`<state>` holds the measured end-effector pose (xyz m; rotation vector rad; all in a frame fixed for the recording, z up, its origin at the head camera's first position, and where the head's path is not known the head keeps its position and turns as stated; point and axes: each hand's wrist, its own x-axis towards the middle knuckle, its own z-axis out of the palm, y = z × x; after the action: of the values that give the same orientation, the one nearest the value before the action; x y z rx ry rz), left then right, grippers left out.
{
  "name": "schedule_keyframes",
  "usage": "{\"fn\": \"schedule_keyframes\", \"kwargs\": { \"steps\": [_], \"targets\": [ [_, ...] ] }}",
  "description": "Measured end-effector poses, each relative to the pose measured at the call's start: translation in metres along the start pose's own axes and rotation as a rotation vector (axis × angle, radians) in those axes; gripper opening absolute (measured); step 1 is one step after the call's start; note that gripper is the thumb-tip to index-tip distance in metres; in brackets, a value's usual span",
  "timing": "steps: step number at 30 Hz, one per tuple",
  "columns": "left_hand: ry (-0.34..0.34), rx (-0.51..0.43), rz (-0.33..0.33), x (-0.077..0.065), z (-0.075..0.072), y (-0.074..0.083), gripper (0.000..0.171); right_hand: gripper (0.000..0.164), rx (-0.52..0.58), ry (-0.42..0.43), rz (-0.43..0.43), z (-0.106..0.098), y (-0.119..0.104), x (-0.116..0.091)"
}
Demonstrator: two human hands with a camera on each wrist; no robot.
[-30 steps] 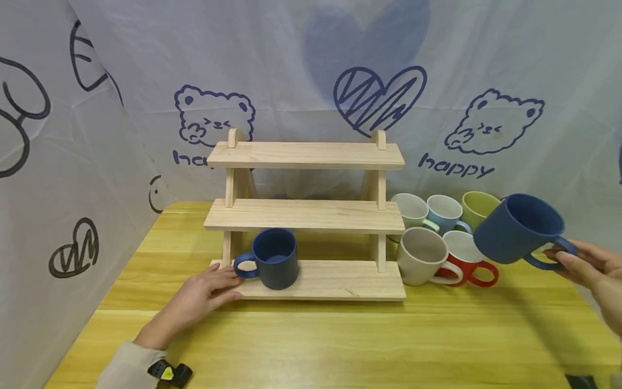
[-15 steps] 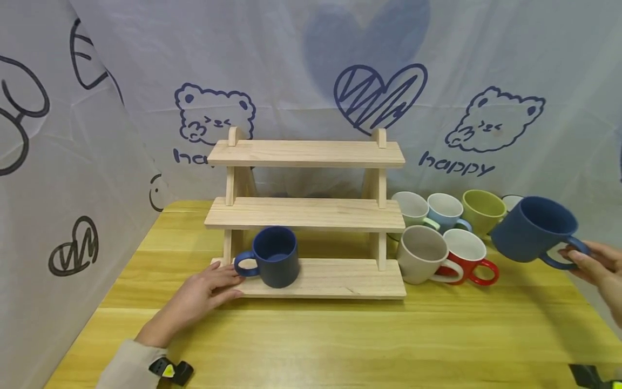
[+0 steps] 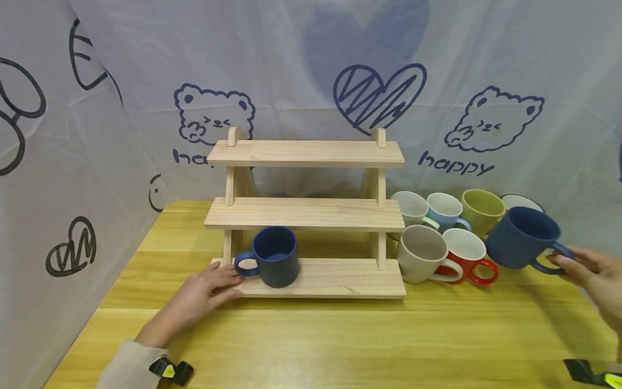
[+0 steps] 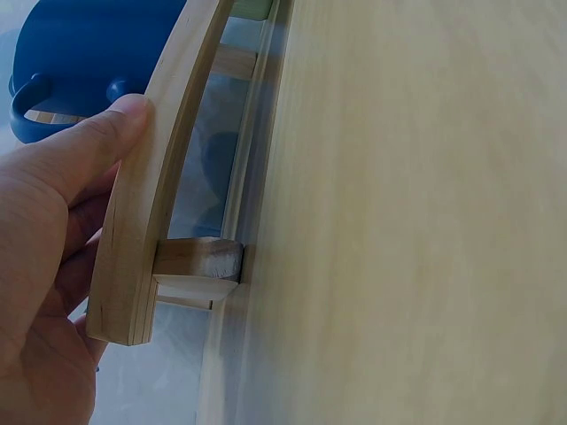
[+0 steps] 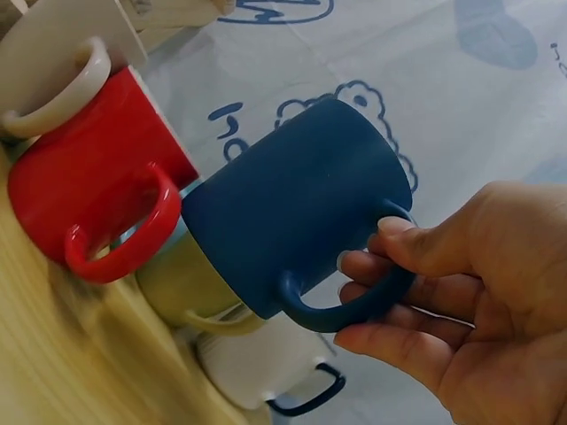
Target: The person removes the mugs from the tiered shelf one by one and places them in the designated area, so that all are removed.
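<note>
My right hand pinches the handle of a dark blue mug, thumb on one side and fingers curled through. The mug is slightly tilted, close to the red mug and overlapping a white dark-rimmed mug in the head view. At the left, my left hand holds the left end of the bottom board of a three-tier wooden shelf. In the left wrist view its thumb lies against the board, with the fingers partly hidden behind. Another navy mug stands upright on that board, handle toward the left hand.
Right of the shelf several mugs stand grouped: a beige mug, a pale green-handled mug, a light blue mug and an olive mug. A printed curtain hangs behind the wooden table.
My right hand and its blue mug first shifted right, then came back left and lower, beside the red mug. The left hand, shelf and standing navy mug stay in place.
</note>
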<state>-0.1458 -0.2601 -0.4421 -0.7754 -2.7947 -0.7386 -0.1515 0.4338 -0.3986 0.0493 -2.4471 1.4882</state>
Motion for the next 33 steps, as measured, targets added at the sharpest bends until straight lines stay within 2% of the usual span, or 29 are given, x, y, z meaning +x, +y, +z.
{"fn": "schedule_keyframes", "kwargs": {
  "steps": [5, 14, 19, 28, 33],
  "targets": [
    [0.01, 0.003, 0.009, 0.0, 0.0, 0.0, 0.03, 0.026, -0.026, -0.034, 0.053, 0.003, 0.01, 0.002],
    [0.007, 0.005, 0.01, -0.001, 0.001, -0.002, 0.03, 0.032, 0.121, -0.102, 0.014, 0.003, 0.025, 0.003],
    [0.004, 0.001, 0.008, 0.0, 0.001, -0.002, 0.031, 0.029, 0.122, -0.154, 0.021, 0.002, 0.035, 0.003],
    [0.0, 0.004, 0.012, -0.001, 0.0, 0.0, 0.03, 0.025, 0.001, -0.222, 0.053, 0.001, 0.049, 0.002],
    [0.007, 0.008, 0.014, 0.0, 0.0, 0.0, 0.03, 0.016, -0.1, -0.23, 0.094, 0.002, 0.054, 0.0]
  ]
}}
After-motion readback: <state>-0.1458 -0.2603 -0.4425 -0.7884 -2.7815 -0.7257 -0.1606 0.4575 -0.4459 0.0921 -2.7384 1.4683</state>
